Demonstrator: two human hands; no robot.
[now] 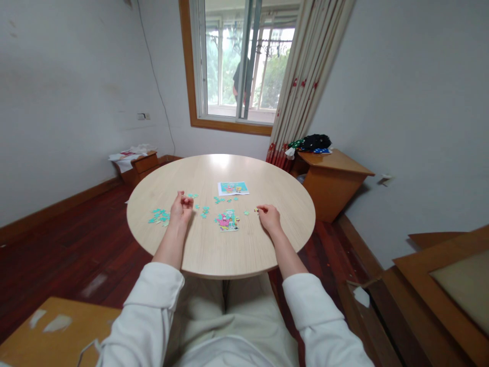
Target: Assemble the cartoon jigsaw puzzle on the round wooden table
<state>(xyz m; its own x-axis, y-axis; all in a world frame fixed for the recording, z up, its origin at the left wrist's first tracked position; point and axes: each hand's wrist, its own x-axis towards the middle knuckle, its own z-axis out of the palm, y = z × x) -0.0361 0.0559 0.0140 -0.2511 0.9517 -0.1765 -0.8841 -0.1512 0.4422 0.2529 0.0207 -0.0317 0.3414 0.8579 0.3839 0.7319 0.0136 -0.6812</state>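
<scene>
A partly joined jigsaw puzzle with a pink cartoon figure lies on the round table. My right hand is to its right, thumb and fingertips pinched on a small puzzle piece with some yellow on it. Left of the puzzle, my left hand is turned partly palm up, fingers loosely curled and apart, with nothing visible in it. Behind the puzzle is a printed picture sheet. A loose turquoise piece lies between the puzzle and my right hand.
A pile of turquoise pieces sits left of my left forearm; more loose pieces lie between that hand and the puzzle. A wooden cabinet with cloths on top stands beyond the table at right. A person shows through the window.
</scene>
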